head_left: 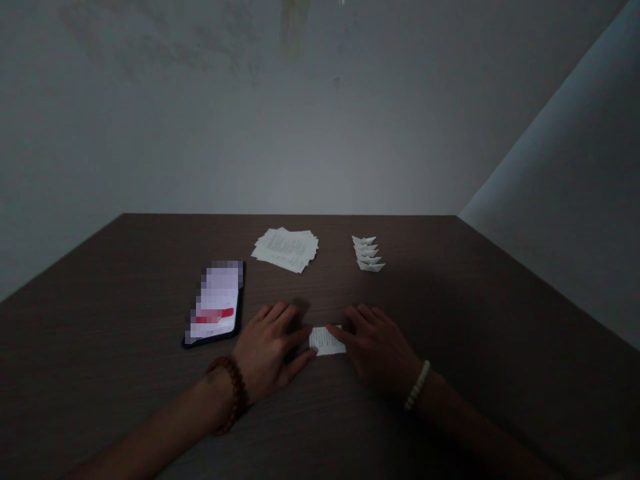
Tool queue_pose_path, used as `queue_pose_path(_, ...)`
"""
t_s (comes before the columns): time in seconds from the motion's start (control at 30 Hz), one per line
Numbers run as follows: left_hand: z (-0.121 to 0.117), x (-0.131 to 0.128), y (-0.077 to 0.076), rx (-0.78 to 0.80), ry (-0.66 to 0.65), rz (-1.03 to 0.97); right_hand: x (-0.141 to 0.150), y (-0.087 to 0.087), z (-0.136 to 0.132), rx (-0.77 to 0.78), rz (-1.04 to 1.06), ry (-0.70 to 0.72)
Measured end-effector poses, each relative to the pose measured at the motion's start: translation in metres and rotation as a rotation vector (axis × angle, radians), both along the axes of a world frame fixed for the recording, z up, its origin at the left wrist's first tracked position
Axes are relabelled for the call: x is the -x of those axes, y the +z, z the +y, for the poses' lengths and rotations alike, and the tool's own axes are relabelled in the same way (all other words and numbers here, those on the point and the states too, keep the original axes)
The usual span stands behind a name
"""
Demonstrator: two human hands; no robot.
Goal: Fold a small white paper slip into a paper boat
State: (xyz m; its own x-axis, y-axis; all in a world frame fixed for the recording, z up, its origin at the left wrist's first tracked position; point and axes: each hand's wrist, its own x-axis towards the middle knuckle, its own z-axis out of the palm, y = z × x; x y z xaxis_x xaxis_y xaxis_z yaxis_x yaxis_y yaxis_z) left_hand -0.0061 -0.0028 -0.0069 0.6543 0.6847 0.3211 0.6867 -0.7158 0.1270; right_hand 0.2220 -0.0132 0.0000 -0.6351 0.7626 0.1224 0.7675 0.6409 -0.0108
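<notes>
A small folded piece of printed white paper (327, 341) lies on the dark wooden table (475, 313) between my two hands. My left hand (273, 350) rests flat at its left end, fingers stretched out and touching the paper's edge. My right hand (375, 347) lies flat at its right end, fingertips pressing on the paper. A brown bead bracelet is on my left wrist, a white bead bracelet on my right.
A phone (216, 303) with a lit screen lies left of my left hand. Farther back sit a loose stack of printed paper slips (286, 249) and a row of several small folded paper boats (369, 254). Walls stand behind and to the right.
</notes>
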Motion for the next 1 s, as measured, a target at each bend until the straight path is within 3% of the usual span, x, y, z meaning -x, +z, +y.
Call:
queue_pose_path(0.33,0.003,0.0,-0.008,0.063,-0.018,-0.085,-0.01,-0.006,0.001,0.072,0.199,-0.002)
queue_pose_path(0.5,0.002,0.0,-0.005,0.083,-0.044,-0.104,-0.012,-0.004,0.002,0.156,0.365,0.058)
queue_pose_path(0.7,0.002,0.0,-0.001,0.107,-0.078,-0.111,-0.003,-0.013,0.007,0.118,0.481,0.006)
queue_pose_path(1.0,0.001,0.002,-0.014,-0.084,-0.09,-0.239,-0.003,-0.025,0.017,0.175,0.614,-0.008)
